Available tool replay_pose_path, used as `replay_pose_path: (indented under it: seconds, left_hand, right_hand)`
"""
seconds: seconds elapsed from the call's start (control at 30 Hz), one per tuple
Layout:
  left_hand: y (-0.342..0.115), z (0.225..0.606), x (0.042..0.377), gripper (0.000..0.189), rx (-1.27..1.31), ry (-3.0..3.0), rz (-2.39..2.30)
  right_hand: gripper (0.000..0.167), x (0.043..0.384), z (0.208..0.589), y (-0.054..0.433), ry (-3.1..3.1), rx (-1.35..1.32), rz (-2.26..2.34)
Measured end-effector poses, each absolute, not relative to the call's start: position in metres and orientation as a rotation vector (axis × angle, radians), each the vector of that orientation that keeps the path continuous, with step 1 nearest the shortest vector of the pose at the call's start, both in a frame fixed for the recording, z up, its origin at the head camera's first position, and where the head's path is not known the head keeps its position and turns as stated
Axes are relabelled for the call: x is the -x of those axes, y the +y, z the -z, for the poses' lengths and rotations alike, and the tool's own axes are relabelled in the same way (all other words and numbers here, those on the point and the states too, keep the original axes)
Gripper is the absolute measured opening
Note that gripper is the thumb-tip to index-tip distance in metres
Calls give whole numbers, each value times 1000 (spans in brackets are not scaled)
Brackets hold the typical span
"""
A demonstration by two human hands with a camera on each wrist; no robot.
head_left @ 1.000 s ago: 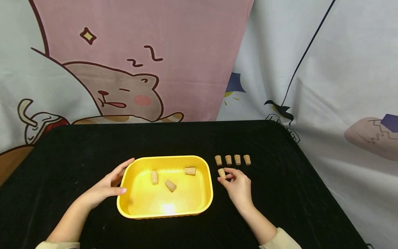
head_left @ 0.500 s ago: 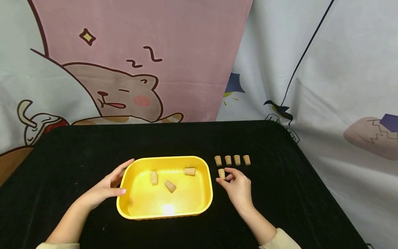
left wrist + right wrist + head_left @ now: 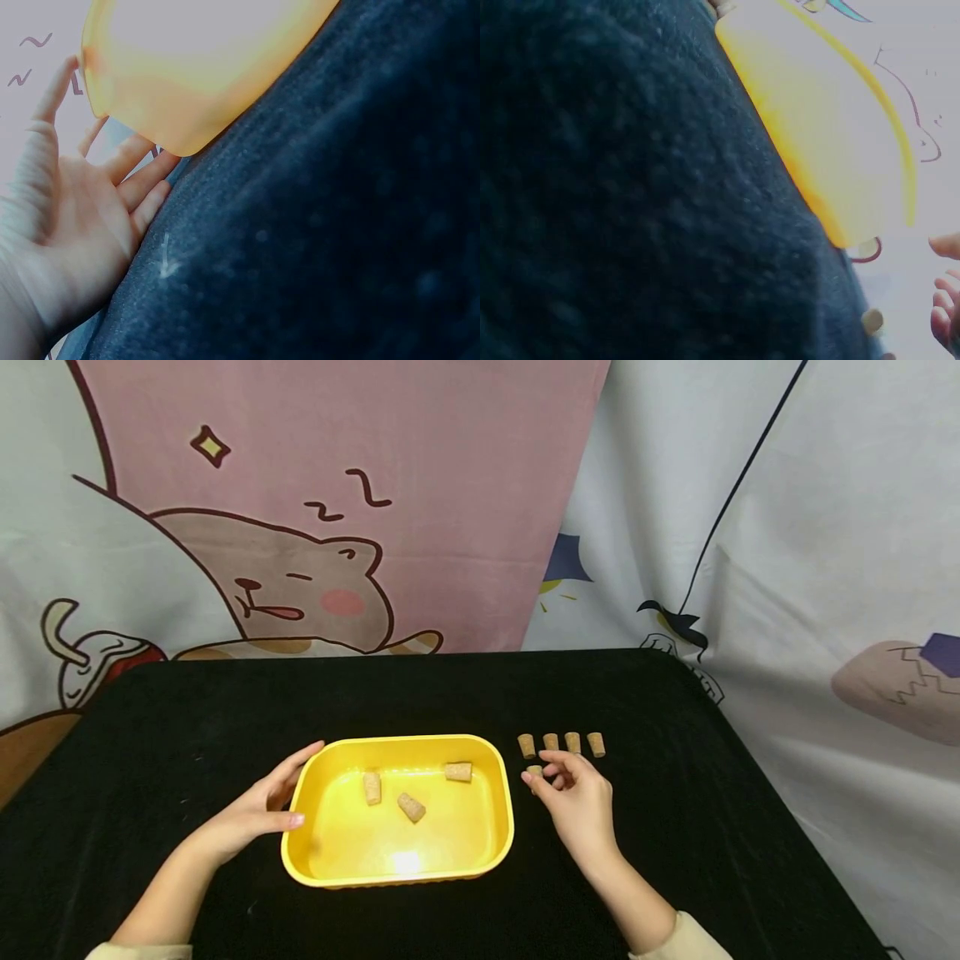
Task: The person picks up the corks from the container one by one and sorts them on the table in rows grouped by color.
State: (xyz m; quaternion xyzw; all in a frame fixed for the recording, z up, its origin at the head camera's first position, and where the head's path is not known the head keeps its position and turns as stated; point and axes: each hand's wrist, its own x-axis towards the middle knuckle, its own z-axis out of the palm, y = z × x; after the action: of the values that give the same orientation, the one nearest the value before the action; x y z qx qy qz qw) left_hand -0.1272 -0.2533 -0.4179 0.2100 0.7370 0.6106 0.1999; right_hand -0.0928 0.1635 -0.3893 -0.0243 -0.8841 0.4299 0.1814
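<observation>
A yellow plastic tub (image 3: 397,877) stands on the black cloth, with three tapered corks inside, one of them a cork (image 3: 411,807) near its middle. My left hand (image 3: 251,814) rests against the tub's left end, thumb on the rim and straight fingers along the outside, as the left wrist view also shows. Right of the tub, my right hand (image 3: 577,797) hovers with thumb and index finger apart around a cork (image 3: 535,770), partly hidden by the thumb. In the right wrist view that cork (image 3: 872,321) stands free of the fingers (image 3: 941,300).
Behind my right hand, several corks stand in a row, including a cork (image 3: 527,746) at its left end and a cork (image 3: 596,744) at its right. The black cloth (image 3: 675,827) covers the table. A printed curtain (image 3: 465,510) hangs behind its far edge.
My right hand has let go of the cork it pinched and lifted slightly away from me over it; the cork stays in front of the row. The left hand and tub have not moved.
</observation>
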Motion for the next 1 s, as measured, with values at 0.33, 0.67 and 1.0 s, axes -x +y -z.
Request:
replay_pose_path:
  seconds: [0.33,0.67,1.0]
  left_hand:
    - [-253,418,128,77,-609,2033,-1724]
    - [-253,417,127,76,-601,2043,-1719]
    - [-254,418,127,76,-593,2055,-1708]
  right_hand:
    - [24,89,359,144,-2449,-214,-1294]
    - [22,90,348,110,-2474,-414,-1294]
    - [27,87,351,65,-2614,-480,-1390]
